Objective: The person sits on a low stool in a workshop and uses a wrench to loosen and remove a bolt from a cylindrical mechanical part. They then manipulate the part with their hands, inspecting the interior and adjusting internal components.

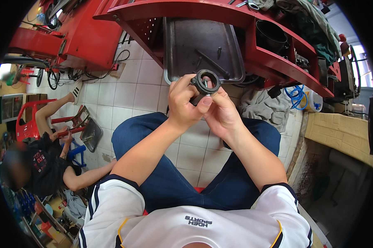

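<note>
Both hands meet in front of me, above my knees, on a dark round metal ring part [200, 84] with a wide hole through it. My left hand [180, 101] grips its left side, fingers curled and thumb reaching across below the ring. From the right, my right hand [222, 113] holds it from beneath, its fingers partly hidden behind the ring. Something small and silvery shows within the hole; I cannot make out what it is. Just beyond the ring lies a grey metal tray [167, 49] with a long dark rod [213, 64] and small bolts [219, 52] in it.
A red metal workbench [182, 10] with shelves arches over the tray. Grey cloth [262, 108], a blue coiled hose [296, 97] and a cardboard box [339, 134] are on the right. Another person [40, 165] sits at left beside a red frame [29, 120]. The floor is white tile.
</note>
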`<state>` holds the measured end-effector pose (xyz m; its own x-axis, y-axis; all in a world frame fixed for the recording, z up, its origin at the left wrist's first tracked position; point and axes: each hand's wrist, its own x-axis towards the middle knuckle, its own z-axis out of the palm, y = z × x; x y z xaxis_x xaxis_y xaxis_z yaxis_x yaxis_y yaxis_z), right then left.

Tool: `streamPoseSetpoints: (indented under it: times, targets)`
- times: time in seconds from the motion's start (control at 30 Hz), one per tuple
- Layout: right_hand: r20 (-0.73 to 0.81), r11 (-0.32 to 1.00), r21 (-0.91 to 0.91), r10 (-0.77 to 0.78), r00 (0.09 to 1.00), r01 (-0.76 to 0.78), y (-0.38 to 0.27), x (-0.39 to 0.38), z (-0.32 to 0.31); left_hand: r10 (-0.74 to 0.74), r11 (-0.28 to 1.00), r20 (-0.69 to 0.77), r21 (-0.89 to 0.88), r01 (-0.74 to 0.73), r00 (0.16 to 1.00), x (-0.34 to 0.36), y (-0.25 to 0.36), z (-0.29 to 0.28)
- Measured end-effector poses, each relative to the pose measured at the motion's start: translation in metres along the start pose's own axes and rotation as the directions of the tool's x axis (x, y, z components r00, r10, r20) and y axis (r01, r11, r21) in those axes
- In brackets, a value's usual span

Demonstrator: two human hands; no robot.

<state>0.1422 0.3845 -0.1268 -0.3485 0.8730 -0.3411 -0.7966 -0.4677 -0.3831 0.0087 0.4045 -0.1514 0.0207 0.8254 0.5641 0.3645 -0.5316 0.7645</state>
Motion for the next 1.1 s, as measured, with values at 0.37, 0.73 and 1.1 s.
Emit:
streamPoseSetpoints:
  times: [0.37, 0.73, 1.1]
  targets:
    - [-0.006, 0.998, -0.049, 0.029, 1.000, -0.029, -0.0003, 0.0012, -0.0029, -0.051, 0.998, 0.050, -0.046, 0.053, 0.997, -0.0016, 0.0045, -0.0043]
    - [-0.012, 0.999, -0.045, 0.024, 1.000, -0.024, 0.0016, 0.0016, -0.0019, -0.077, 0.994, 0.049, -0.074, 0.081, 0.996, -0.0011, 0.0064, -0.0039]
    - [0.022, 0.999, 0.004, 0.054, 0.998, -0.054, -0.0015, -0.0027, 0.0021, -0.006, 1.000, -0.007, -0.027, 0.006, 1.000, 0.0018, 0.0032, -0.0021]
